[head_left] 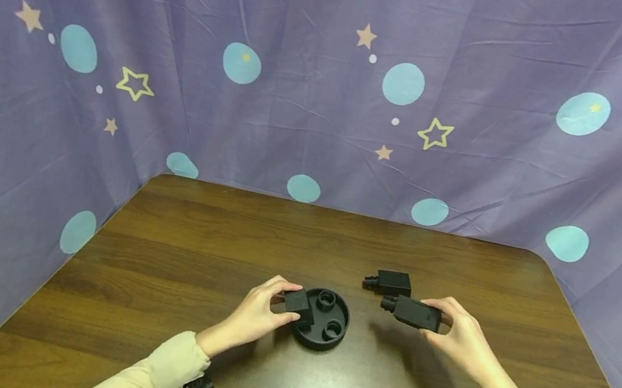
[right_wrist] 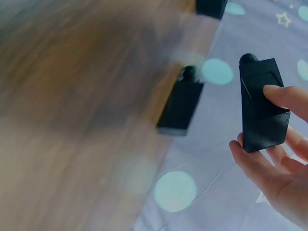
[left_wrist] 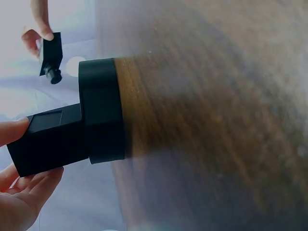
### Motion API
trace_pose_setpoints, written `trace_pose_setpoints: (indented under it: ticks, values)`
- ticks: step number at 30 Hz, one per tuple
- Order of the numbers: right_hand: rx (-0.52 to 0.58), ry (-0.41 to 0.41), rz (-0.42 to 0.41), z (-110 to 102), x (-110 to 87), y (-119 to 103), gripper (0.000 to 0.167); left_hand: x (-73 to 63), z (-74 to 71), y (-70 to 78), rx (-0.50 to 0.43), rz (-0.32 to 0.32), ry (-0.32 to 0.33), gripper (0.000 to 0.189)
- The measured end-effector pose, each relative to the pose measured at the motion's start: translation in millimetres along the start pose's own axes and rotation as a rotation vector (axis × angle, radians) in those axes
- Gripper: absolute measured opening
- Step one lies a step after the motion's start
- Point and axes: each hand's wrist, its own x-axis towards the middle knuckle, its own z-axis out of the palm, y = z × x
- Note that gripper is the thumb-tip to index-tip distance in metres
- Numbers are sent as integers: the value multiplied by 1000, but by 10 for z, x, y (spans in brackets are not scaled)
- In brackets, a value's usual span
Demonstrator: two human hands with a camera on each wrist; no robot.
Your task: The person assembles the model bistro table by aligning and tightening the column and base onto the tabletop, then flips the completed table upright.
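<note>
A round black dish (head_left: 316, 343) stands on a wooden tabletop (head_left: 203, 237). The left hand (head_left: 261, 307) is at the left side of the dish, and its thumb and fingers are clamped on the first black block (head_left: 298, 303). This block stands nearly upright over the left part of the dish. In the left wrist view, its lower end meets the dish, but the wall hides how deep it sits. Two ring-shaped sockets (head_left: 333, 330) are visible inside the dish, one behind the other, to the right of this block.

The right hand (head_left: 462, 337) is in the air to the right of the dish. It pinches the second black block (head_left: 415, 313) near its wide end, between the thumb and the fingers, and the narrow knob of the block points toward the dish. The third black block (head_left: 393, 283) lies on the tabletop, to the right of the dish and farther back; its knob also points left. Behind the dish, past the tabletop, hangs a purple curtain (head_left: 297, 129) with stars and blue spots.
</note>
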Motion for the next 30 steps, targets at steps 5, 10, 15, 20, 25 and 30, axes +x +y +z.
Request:
trace_pose_setpoints:
  ticks: [5,10,15,20,25,30]
  values:
    - [-6,-24,-92,75,90,-153,48,-2,1,-6,-2,7,1,41]
    - [-13,-61,-182,153,176,-268,50,0,1,-7,-16,10,2,41]
    - [19,-115,-226,213,241,-354,50,-1,-4,1,-30,-3,-4,41]
    - [17,-162,-278,262,298,-412,49,-1,-8,33,-28,-33,-12,41]
    - [-18,-201,-313,303,344,-438,47,9,-63,222,-49,-24,-14,40]
    - [-57,-231,-326,335,375,-459,45,12,-121,376,-50,-38,-31,38]
